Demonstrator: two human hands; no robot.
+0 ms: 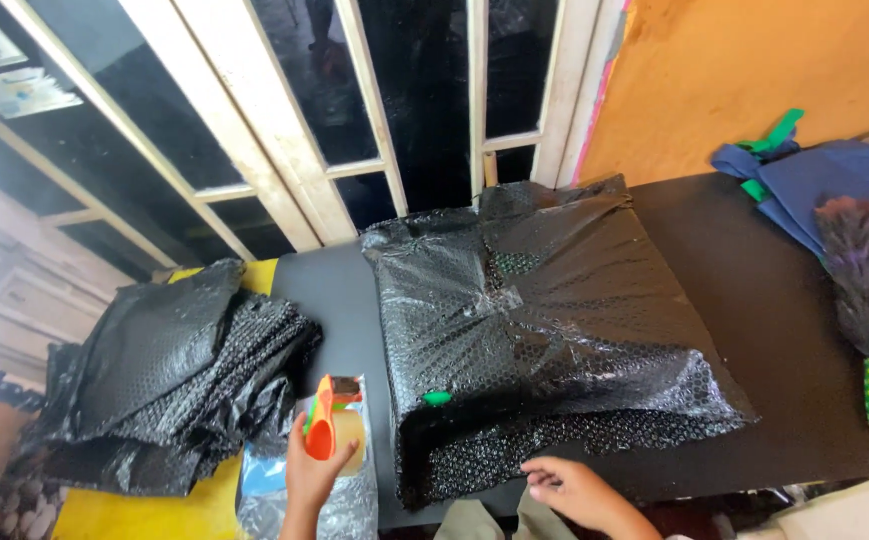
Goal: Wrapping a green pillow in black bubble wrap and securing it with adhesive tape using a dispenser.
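Black bubble wrap covered the parcel (pixel 544 340), a broad, flat bundle lying in the middle of the dark bench (pixel 784 300), its near edge just in front of the person. It looked soft and crinkly on the outside and probably slick under the fingers, with whatever is inside cushioned and hidden, so its weight could not be told; a hold under the near folded edge or at the two lower corners seemed safest (the loose top layer would likely slide). The left hand (pixel 312 470) was closed around an orange-and-green tape dispenser (pixel 334 425), holding it upright just left of the parcel. The right hand (pixel 574 490) lay palm down with fingers loosely curled, its fingertips touching the parcel's near edge and gripping nothing. A heap of spare black wrap (pixel 164 380) sat further left.
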